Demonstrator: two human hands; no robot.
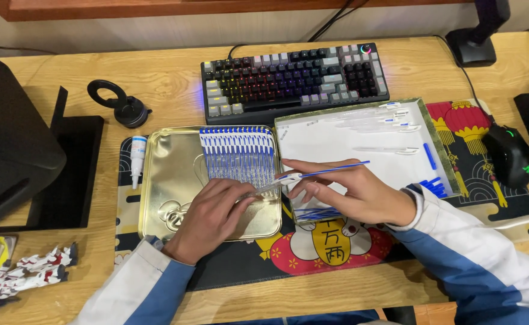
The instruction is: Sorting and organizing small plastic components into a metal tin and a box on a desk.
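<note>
My left hand (213, 213) rests on a gold metal tin lid (168, 180) and pinches the clear barrel (269, 186) of a pen. My right hand (349, 192) holds a thin blue refill (337, 169) whose tip meets that barrel near a white and blue cap. A neat row of assembled blue and white pens (237, 150) lies in the tin's upper right. A white box lid (361, 150) beside it holds clear barrels (385, 120), blue caps (433, 186) and a bundle of blue refills (315, 213) under my right hand.
A backlit keyboard (294, 78) lies behind the trays. A black mouse (510, 155) is at the right and a small white bottle (137, 153) left of the tin. A black ring stand (123, 105), a dark box (12, 138) and crumpled wrappers (30, 274) occupy the left.
</note>
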